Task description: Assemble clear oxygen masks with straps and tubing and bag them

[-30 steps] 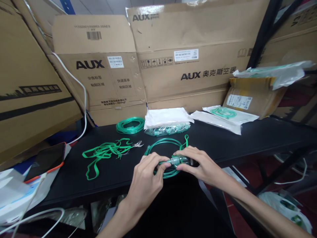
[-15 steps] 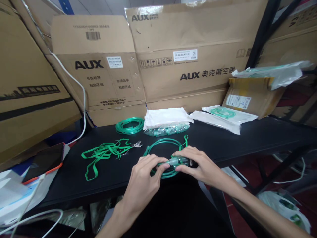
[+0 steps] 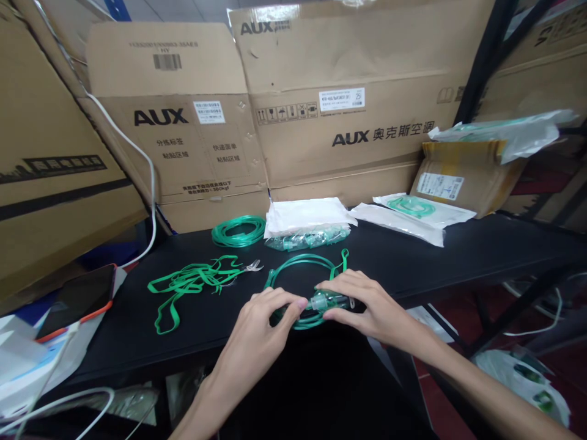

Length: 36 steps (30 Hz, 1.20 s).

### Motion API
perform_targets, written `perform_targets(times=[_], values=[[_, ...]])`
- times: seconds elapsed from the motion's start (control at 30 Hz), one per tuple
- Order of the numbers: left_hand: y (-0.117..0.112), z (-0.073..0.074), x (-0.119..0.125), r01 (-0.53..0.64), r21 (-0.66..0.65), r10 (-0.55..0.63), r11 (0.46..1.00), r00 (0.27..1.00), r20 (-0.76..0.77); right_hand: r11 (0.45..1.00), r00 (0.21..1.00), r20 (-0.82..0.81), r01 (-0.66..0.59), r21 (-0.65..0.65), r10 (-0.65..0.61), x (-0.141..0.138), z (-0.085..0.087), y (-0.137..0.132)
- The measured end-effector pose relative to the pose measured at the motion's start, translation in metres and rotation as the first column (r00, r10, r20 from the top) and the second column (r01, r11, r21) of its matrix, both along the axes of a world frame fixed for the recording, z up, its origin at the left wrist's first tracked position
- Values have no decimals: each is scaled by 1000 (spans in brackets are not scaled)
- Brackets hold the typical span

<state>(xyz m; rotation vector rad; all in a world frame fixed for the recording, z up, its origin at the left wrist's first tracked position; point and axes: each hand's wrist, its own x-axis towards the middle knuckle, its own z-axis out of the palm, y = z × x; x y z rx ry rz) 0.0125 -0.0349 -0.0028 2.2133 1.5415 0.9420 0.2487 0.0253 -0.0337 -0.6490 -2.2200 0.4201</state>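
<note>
A coil of green clear tubing [image 3: 300, 259] lies on the black table in front of me. Over its near side, my right hand [image 3: 367, 302] grips a clear green oxygen mask [image 3: 338, 300], with a green strap [image 3: 345, 260] sticking up behind the fingers. The mask's pale connector [image 3: 320, 301] points left, toward my left hand [image 3: 270, 321]. Thumb and forefinger of that hand are pinched together at the connector's end, around the tubing; the joint itself is mostly covered by the thumb.
Green elastic straps [image 3: 192, 281] and small metal-tipped snips [image 3: 254, 266] lie to the left. Behind are another tubing coil [image 3: 238, 231], white packets [image 3: 309, 217] and a bagged set [image 3: 410, 206]. A phone [image 3: 77, 302] rests at far left; cardboard boxes [image 3: 348, 73] wall the back.
My left thumb has slid up over the forefinger, covering the tubing at the connector. My right hand keeps its hold on the mask. The view has shifted slightly.
</note>
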Motion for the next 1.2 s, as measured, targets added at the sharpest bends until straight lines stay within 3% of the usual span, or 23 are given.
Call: perform_targets(times=[0.23, 0.4, 0.77, 1.2], values=[[-3, 6, -2, 53, -77, -56, 996, 998, -34, 1000, 1000, 10, -11, 9, 11, 1, 0, 0], [-2, 2, -2, 61, -71, -64, 996, 997, -31, 1000, 1000, 10, -16, 7, 16, 1, 2, 1], [-2, -1, 4, 82, 110, -75, 990, 995, -69, 1000, 1000, 6, -24, -11, 24, 1, 1, 2], [2, -5, -3, 118, 312, -76, 943, 986, -146, 998, 1000, -3, 16, -52, -17, -2, 2, -1]])
